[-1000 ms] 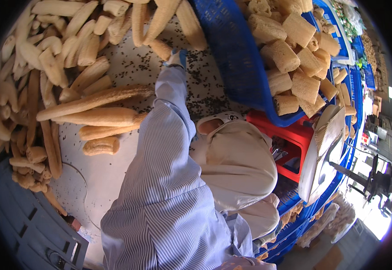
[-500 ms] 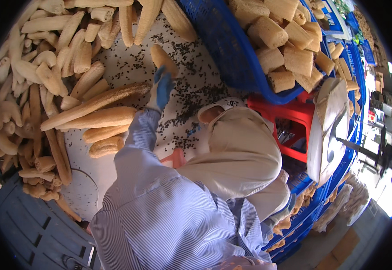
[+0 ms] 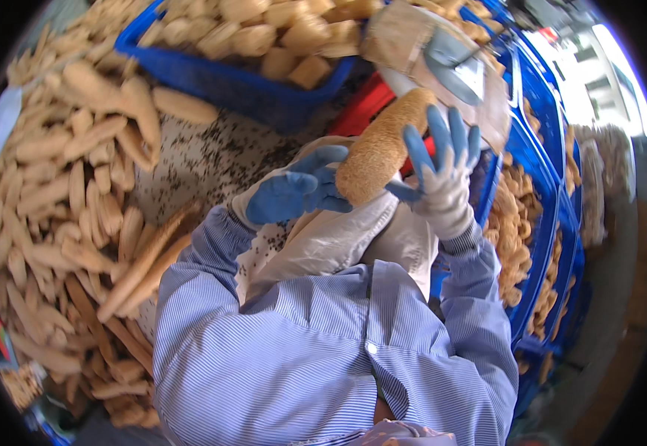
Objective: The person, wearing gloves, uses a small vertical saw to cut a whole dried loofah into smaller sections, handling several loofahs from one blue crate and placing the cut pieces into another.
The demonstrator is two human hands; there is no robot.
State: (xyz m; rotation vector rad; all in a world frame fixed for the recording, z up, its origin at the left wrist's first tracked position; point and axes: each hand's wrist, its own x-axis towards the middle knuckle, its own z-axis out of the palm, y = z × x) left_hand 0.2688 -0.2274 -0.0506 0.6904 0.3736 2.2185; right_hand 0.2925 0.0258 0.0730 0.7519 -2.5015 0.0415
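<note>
A tan, rough-fibred dried loofah (image 3: 381, 147) is held tilted in front of my body, its upper end to the right. My left hand (image 3: 293, 189), in a white glove with blue coating, grips its lower left end; part of the fingers is hidden behind it. Beside its right side, my right hand (image 3: 442, 163) in a similar glove is open with the fingers spread. The right thumb is close to the loofah; whether it touches cannot be told.
Piled loofahs (image 3: 63, 245) cover the left. A blue basket (image 3: 249, 93) of cut loofah pieces is ahead, near a red stool (image 3: 364, 104) and a pale machine-like object (image 3: 442, 67). Blue crates (image 3: 520, 141) line the right. Dark seeds (image 3: 197, 160) litter the pale surface.
My left hand has brought the loofah from over the seed-strewn surface to in front of my body. My right hand has come up beside it. The view has turned rightward.
</note>
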